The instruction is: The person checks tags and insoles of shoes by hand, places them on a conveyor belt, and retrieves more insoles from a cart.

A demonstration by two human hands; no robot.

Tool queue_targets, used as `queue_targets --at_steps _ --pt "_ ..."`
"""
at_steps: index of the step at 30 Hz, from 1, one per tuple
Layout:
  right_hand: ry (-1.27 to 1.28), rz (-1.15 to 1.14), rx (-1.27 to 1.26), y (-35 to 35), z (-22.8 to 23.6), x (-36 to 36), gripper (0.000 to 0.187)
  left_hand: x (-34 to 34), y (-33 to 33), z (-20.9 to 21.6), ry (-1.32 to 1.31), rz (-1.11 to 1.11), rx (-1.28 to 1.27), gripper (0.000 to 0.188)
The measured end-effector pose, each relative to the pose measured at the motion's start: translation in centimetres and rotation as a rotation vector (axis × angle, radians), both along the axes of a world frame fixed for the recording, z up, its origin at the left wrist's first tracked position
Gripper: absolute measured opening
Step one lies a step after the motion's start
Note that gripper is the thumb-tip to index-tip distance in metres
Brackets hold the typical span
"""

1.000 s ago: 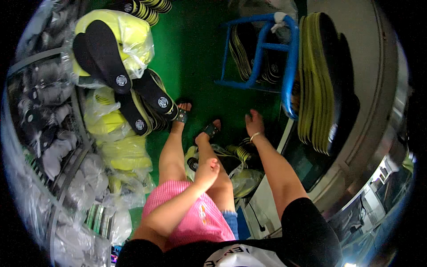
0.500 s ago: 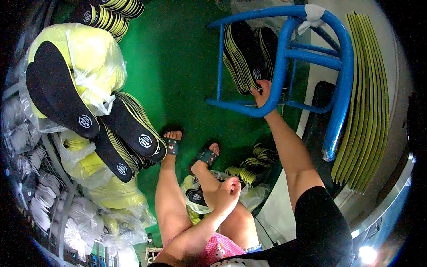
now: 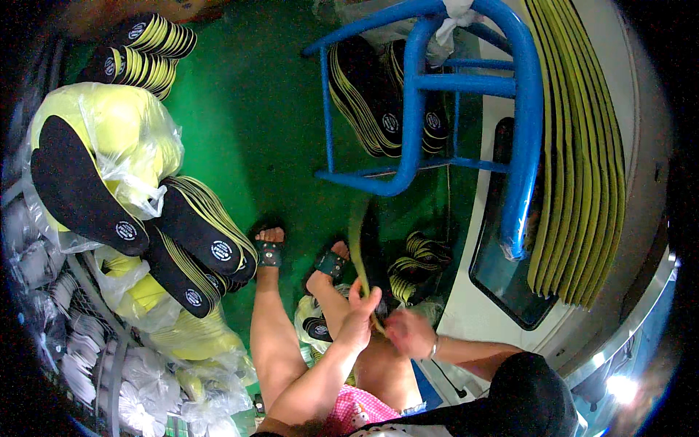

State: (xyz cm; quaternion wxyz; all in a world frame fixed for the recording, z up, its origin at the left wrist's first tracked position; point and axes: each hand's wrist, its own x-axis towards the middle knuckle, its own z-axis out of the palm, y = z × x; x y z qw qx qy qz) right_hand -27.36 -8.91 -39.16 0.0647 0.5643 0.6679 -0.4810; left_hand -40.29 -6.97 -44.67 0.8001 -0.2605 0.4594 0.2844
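A single insole (image 3: 370, 247), black on one face and yellow-green on the other, stands up in front of me, a little smeared by motion. My left hand (image 3: 355, 324) is closed on its lower part, thumb pointing up. At the insole's bottom end, my right hand (image 3: 412, 335) has its fingers curled against it; they are slightly blurred. Farther off, a stack of black and yellow-green insoles (image 3: 357, 95) lies inside a blue tubular metal frame (image 3: 466, 84), with another insole stack (image 3: 435, 120) beside it.
Left of my legs, insole stacks (image 3: 211, 233) lie beside and on filled plastic bags (image 3: 135, 138). A wire rack (image 3: 109, 364) holds wrapped white bundles. Long yellow-green strips (image 3: 575, 160) line the right side. More insoles (image 3: 419, 266) sit past my knee.
My right hand has come back from the stack in the blue frame to my left hand. An insole is now between them. The whole view has shifted somewhat.
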Motion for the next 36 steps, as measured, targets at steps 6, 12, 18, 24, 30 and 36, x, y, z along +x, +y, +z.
queue_targets --at_steps 6,12,18,24,30,36 --pt "0.045 -0.292 0.166 9.7 -4.5 3.5 0.029 0.9 -2.6 -0.3 0.127 -0.05 -0.073 0.027" --pt "-0.636 -0.27 0.884 23.2 -15.3 11.0 0.035 1.2 -3.2 -0.1 0.16 -0.091 0.019 0.033" --pt "-0.686 -0.182 0.58 23.8 -18.1 11.3 0.023 1.0 -3.3 0.0 0.228 -0.056 0.113 0.04" --pt "-0.572 -0.142 0.829 23.2 -14.7 10.5 0.022 0.1 -3.0 -0.1 0.261 -0.242 0.226 0.058" --pt "-0.272 -0.287 0.301 7.3 -2.4 1.7 0.031 -3.5 -7.3 -2.2 0.11 -0.141 0.013 0.059" --pt "0.091 -0.037 -0.214 -1.3 14.6 -8.5 0.011 -8.4 -4.2 11.8 0.292 -0.139 0.234 0.041"
